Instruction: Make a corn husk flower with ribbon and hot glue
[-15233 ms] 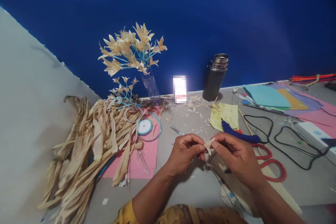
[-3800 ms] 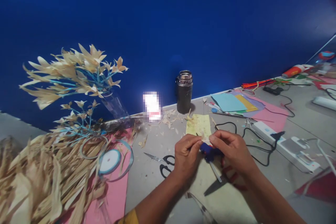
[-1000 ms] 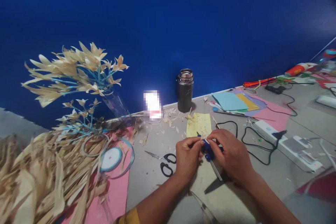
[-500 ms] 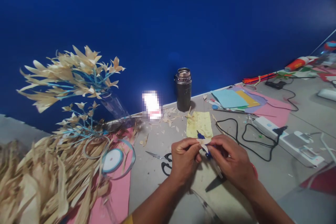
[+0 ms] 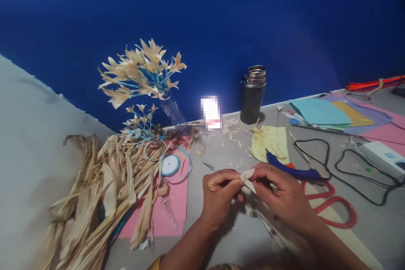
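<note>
My left hand (image 5: 220, 192) and my right hand (image 5: 280, 194) meet near the middle, both closed in a pinch. Between their fingertips is a small pale corn-husk flower (image 5: 248, 180) with pointed petals. Just behind my right hand lies a blue glue gun (image 5: 292, 171), its tip on a crumpled yellow paper (image 5: 274, 141). Red-handled scissors (image 5: 340, 211) lie to the right of that hand. Past my left hand, the blade of another pair of scissors (image 5: 209, 167) shows; its handles are hidden.
Dry corn husks (image 5: 104, 185) are heaped at left beside a ribbon spool (image 5: 170, 165) on pink paper (image 5: 177, 215). A glass vase (image 5: 172, 114) of husk flowers, a dark flask (image 5: 253, 99) and a power strip (image 5: 382, 158) stand or lie farther back. Black cable (image 5: 325, 156) loops at right.
The view has swung left, so things appear farther right, and more of the glue gun and red scissors shows. Both hands still pinch the flower, whose petals now point rightward.
</note>
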`<state>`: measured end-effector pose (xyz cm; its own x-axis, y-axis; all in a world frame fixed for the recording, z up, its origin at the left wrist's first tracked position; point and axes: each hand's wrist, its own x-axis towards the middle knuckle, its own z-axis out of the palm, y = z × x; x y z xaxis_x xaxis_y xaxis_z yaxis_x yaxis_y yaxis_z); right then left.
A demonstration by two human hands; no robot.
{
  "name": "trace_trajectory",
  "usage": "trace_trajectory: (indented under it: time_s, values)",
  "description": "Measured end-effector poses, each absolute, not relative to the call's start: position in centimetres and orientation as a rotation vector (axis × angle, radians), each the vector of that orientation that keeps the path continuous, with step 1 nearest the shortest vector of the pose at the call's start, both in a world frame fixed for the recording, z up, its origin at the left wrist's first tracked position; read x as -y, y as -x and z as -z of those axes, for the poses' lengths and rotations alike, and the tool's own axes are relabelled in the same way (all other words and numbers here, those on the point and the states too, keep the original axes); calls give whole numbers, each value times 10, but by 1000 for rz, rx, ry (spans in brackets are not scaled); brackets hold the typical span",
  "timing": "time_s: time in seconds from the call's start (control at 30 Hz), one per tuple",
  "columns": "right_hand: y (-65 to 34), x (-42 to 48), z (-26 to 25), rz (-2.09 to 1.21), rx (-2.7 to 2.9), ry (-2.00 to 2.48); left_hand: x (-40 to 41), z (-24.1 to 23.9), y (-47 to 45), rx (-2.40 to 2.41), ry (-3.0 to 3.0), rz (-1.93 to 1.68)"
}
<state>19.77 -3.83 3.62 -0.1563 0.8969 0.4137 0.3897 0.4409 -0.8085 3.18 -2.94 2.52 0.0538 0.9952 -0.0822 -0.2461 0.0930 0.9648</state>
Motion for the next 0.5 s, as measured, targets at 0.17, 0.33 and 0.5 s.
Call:
trace_trajectory:
  time_s: [0.17, 0.33, 0.5]
  values:
    - [-181, 38, -34, -789, 1790, 1126, 33, -18, -14, -989, -898, -1231]
    - [-168, 35, -33, -779, 1781, 1168, 33, -8, 1, -975, -776, -1266]
    - [-160, 32, -38, -801, 1735, 1176, 29, -4, 5, -990, -692, -1271]
